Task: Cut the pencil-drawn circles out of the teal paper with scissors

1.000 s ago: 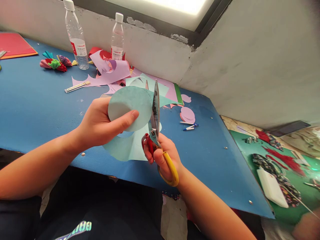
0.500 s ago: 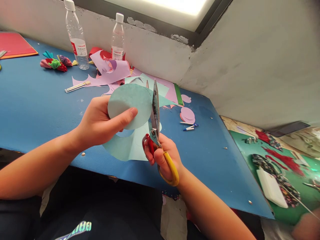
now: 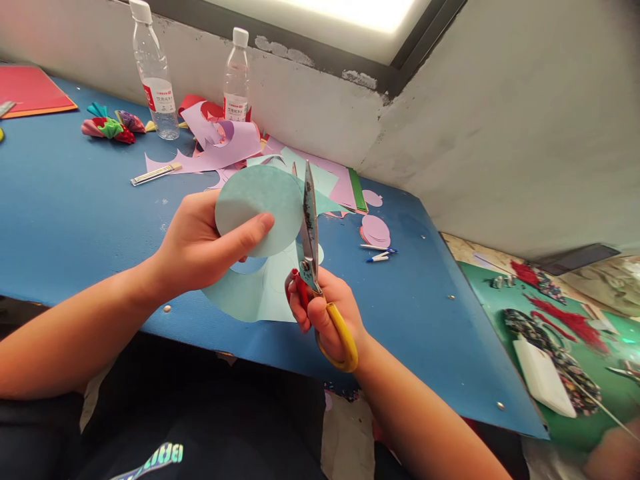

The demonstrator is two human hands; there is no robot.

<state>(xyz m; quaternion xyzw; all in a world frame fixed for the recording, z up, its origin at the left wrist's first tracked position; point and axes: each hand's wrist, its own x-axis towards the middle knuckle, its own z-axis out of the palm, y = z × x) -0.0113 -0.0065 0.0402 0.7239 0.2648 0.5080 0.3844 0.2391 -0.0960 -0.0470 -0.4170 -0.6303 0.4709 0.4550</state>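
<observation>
A pale green paper, rounded along most of its edge, is pinched in my left hand with the thumb on top. My right hand grips scissors with one yellow and one red handle. Their blades point away from me and stand slightly apart at the right edge of the rounded paper. From that edge a narrow strip of the green sheet stretches to the right behind the blades. More green paper with a curved cut-out hangs below, partly hidden by my hands.
Two plastic bottles stand near the wall beside purple paper scraps. Folded coloured paper pieces lie at left. Purple paper circles and pens lie to the right on the blue table. A green table adjoins it.
The scissor blades have tipped very slightly left, and the rounded paper has shifted up a touch. Both hands keep their hold and nearly the same place.
</observation>
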